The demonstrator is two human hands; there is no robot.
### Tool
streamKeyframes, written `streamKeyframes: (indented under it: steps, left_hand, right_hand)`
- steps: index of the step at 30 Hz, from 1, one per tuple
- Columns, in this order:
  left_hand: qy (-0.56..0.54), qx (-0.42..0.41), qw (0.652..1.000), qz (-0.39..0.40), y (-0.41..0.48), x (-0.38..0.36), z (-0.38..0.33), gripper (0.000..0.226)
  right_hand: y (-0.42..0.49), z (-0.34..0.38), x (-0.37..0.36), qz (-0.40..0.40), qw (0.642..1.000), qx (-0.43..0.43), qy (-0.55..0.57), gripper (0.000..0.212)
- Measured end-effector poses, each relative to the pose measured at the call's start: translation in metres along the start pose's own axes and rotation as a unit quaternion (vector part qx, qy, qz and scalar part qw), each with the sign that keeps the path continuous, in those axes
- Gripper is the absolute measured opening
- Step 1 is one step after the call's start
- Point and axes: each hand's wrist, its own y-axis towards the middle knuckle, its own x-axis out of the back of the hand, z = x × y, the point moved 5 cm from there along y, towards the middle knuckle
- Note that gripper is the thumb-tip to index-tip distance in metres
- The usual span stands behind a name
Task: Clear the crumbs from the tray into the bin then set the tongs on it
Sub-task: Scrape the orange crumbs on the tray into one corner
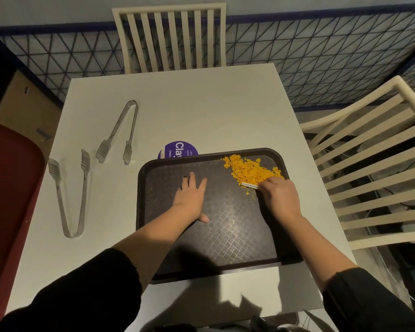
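Observation:
A dark brown tray lies on the white table. Orange crumbs are heaped in its far right corner. My left hand rests flat on the tray's middle, fingers spread. My right hand grips a small white scraper whose edge touches the near side of the crumb pile. Two pairs of clear plastic tongs lie on the table left of the tray: one farther away, one nearer. No bin is clearly in view.
A purple round sticker peeks out behind the tray's far edge. Cream slatted chairs stand at the far side and at the right. A dark red surface sits at the left, beside a cardboard box.

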Motion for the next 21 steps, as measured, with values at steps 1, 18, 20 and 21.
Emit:
streamKeyframes:
  steps: [1, 18, 20, 21]
  left_hand:
    - [0.005, 0.001, 1.000, 0.000, 0.000, 0.000, 0.000, 0.121]
    - [0.108, 0.027, 0.993, 0.030, 0.014, 0.008, -0.024, 0.132]
    - [0.101, 0.024, 0.994, 0.032, 0.014, 0.008, -0.025, 0.131]
    - [0.098, 0.022, 0.994, 0.033, 0.014, 0.008, -0.025, 0.131]
  right_hand:
    - [-0.002, 0.000, 0.005, -0.005, 1.000, 0.000, 0.005, 0.005]
    - [-0.044, -0.028, 0.013, 0.041, 0.998, 0.018, -0.053, 0.025]
    - [-0.033, -0.032, 0.013, 0.041, 0.997, 0.029, -0.051, 0.021]
    - [-0.027, -0.033, 0.012, 0.040, 0.997, 0.036, -0.049, 0.021]
